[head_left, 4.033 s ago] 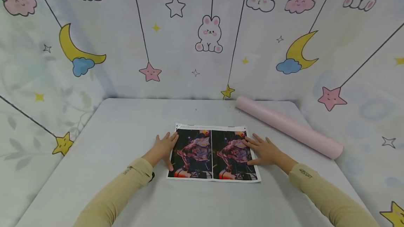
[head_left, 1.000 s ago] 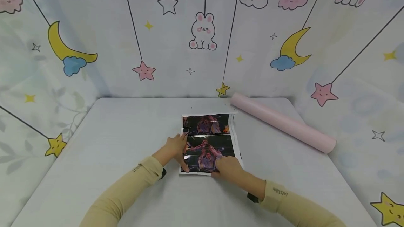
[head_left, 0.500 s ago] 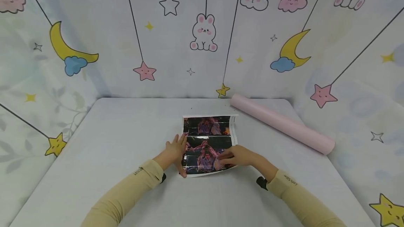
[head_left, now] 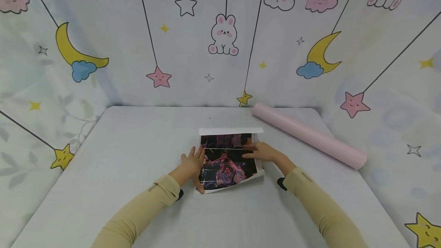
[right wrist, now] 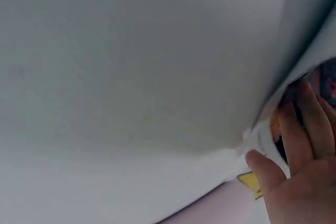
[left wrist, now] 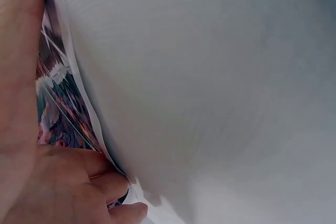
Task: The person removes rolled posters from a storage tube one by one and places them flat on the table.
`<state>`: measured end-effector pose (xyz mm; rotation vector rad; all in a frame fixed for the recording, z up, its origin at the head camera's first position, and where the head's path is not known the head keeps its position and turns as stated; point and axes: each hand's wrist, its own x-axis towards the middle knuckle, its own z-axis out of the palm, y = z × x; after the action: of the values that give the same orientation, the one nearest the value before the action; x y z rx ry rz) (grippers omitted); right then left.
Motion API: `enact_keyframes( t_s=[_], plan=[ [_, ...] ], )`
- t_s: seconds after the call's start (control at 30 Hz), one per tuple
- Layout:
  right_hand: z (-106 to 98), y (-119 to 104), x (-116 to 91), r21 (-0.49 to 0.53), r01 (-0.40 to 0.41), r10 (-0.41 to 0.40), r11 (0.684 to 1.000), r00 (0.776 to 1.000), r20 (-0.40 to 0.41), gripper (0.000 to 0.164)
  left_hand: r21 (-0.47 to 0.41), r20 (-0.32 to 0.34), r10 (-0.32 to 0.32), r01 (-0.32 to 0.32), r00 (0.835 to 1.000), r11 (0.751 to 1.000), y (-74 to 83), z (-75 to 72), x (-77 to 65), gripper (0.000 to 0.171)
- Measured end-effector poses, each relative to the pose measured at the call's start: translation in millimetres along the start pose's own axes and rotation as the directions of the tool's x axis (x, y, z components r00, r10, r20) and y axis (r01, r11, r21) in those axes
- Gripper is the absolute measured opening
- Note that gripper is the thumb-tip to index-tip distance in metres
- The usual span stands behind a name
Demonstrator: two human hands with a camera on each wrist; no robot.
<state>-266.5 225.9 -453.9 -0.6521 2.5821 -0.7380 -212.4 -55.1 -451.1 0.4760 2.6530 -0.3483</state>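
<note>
A printed sheet of paper (head_left: 225,163) with dark, colourful pictures lies on the white table. Its far edge curls up and shows a white strip, and its near right corner stands off the table. My left hand (head_left: 191,167) rests spread along the left edge; the left wrist view shows its fingers (left wrist: 100,177) at the white margin. On the right edge is my right hand (head_left: 264,151), its fingers reaching over the print. In the right wrist view those fingers (right wrist: 296,135) lie extended on the picture, the thumb apart from them beside the margin.
A pink roll (head_left: 310,135) lies slantwise at the back right of the white table (head_left: 144,137). Behind the table hangs a cloth backdrop (head_left: 193,49) printed with moons, stars and rabbits, which also covers both sides.
The sheet has been turned from lying crosswise to upright. My right hand has slid from the near edge up along the right side; the far edge has curled up. My left hand stays at the left.
</note>
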Motion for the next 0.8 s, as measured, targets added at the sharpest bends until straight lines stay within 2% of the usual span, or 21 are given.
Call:
enact_keyframes(
  t_s=[0.1,0.27,0.4,0.57,0.8],
  plan=[
    [-4,4,8,-0.075,0.022,-0.027,0.997,0.998,-0.065,0.059,0.011,0.004,0.002,-0.003,1.000,1.000,0.1,-0.9,-0.3,0.142],
    [-8,9,21,-0.105,0.014,-0.025,0.994,0.993,-0.113,0.063,0.012,0.001,0.006,-0.006,1.000,1.000,0.0,-1.0,-0.6,0.141],
    [-10,12,30,-0.145,-0.052,0.030,0.988,0.988,-0.150,0.071,0.006,-0.008,0.005,-0.005,1.000,1.000,-2.1,-0.8,-1.0,0.141],
    [-11,19,42,-0.217,-0.132,0.091,0.967,0.978,-0.188,0.093,-0.003,-0.005,0.012,-0.012,1.000,1.000,-4.2,-0.3,-0.3,0.141],
    [-15,30,55,-0.259,-0.251,0.223,0.933,0.966,-0.131,0.112,-0.001,-0.008,0.023,-0.023,1.000,1.000,-3.8,0.8,-0.8,0.142]
  ],
)
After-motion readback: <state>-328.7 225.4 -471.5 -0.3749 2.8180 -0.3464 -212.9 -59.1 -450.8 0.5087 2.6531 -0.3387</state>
